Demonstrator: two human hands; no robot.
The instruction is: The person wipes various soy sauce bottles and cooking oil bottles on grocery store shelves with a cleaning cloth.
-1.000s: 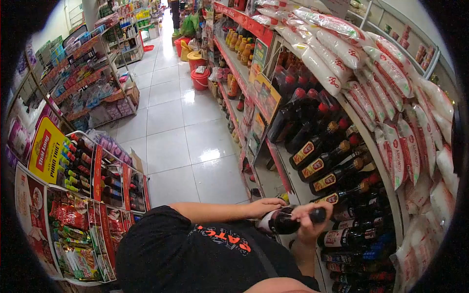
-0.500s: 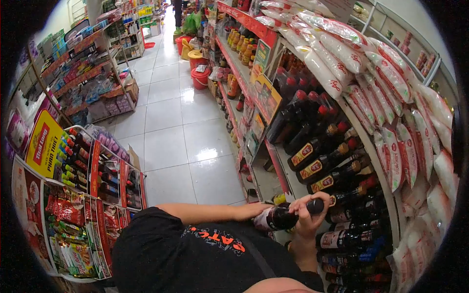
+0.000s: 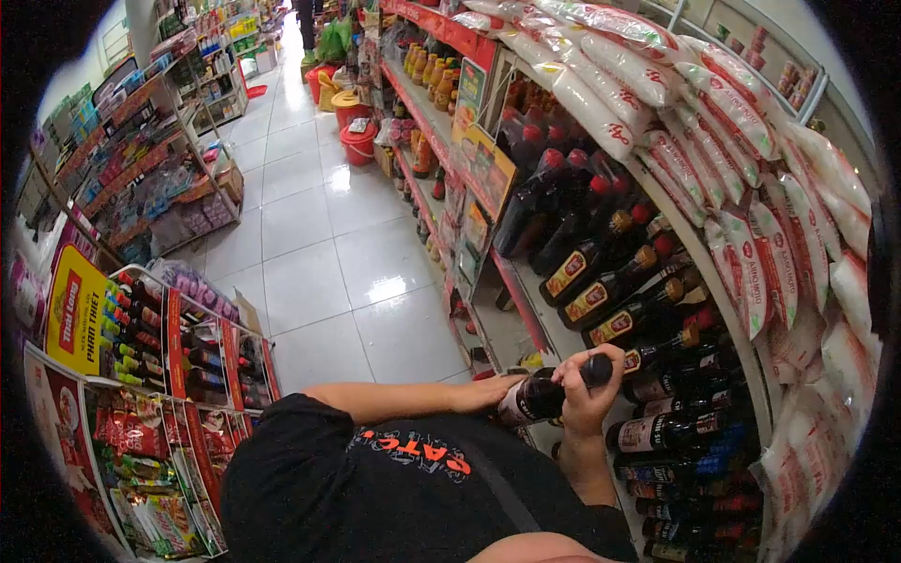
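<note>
A dark bottle (image 3: 537,399) with a black cap and a pale label lies tilted in front of my chest. My right hand (image 3: 587,389) wraps round its neck just below the cap. At the bottle's base is my left hand (image 3: 493,392), its palm side turned towards the bottle and its fingertips partly hidden behind it. Close to my right hand, rows of dark bottles (image 3: 657,433) fill the shelf, some with red and yellow labels.
White bags with red print (image 3: 723,159) are stacked above the bottles. Yellow-lidded jars (image 3: 434,77) line a further shelf. A rack with a yellow sign (image 3: 77,300) stands at left. Down the tiled aisle (image 3: 310,263) are red buckets (image 3: 358,143) and a person's legs (image 3: 306,28).
The shelves and aisle have shifted slightly left and up in view. Both hands remain at the bottle, which sits slightly further right and higher.
</note>
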